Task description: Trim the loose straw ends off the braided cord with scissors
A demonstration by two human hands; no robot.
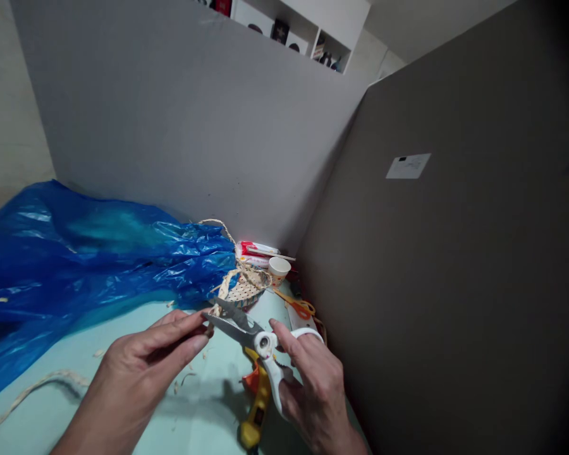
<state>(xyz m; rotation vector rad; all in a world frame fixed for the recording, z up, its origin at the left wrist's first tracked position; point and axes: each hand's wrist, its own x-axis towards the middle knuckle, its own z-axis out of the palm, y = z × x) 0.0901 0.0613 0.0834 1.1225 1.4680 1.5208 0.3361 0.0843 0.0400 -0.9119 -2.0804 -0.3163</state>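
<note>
My left hand (145,363) pinches the end of a pale braided cord (224,285) between thumb and fingers. In my right hand (315,379) are white-handled scissors (265,345), with fingers through the handle loops. The scissors' blades are spread, with the cord's end between them close to my left fingertips; whether they touch it I cannot tell. Beyond the blades sits a small woven basket (249,289), partly hidden by the cord. A yellow glue gun (258,404) with an orange part lies on the table beneath the scissors.
A large blue plastic bag (99,253) covers the table's left and back. Near the corner stand a paper cup (279,270), a red-and-white packet (256,248) and orange-handled scissors (303,308). Another cord (42,382) and scraps lie on the pale green tabletop (189,411). Grey partitions (194,126) rise behind and right.
</note>
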